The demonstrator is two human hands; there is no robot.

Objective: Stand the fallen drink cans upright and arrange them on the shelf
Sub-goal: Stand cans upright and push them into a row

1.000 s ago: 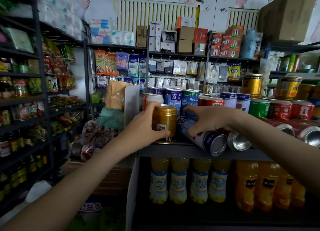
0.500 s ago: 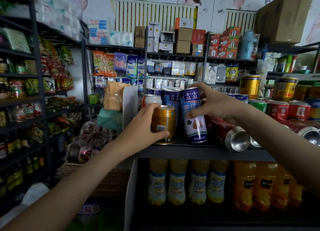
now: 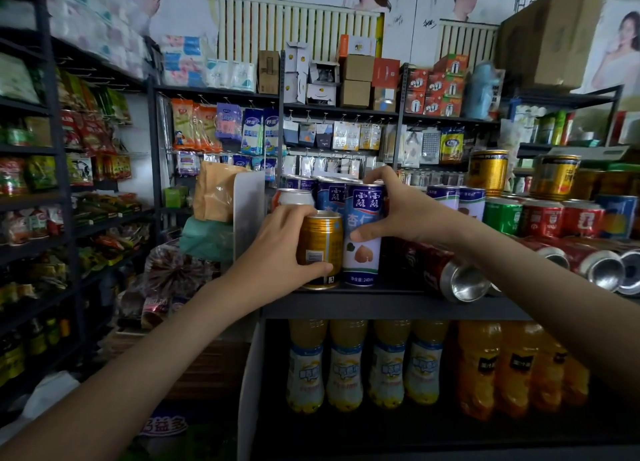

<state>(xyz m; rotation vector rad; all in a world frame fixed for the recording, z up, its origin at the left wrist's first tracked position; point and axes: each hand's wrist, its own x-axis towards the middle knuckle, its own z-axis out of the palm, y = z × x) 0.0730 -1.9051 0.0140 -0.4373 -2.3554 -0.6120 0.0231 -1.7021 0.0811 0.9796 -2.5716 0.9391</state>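
Tipped up from its side, the blue-and-white can (image 3: 363, 249) now stands at the front of the shelf (image 3: 381, 306), centre frame, with the right hand (image 3: 401, 215) wrapped round it. Touching it on the frame's left, the gold can (image 3: 320, 249) sits in the grasp of the left hand (image 3: 277, 253); fallen red cans (image 3: 433, 270) crowd its right.
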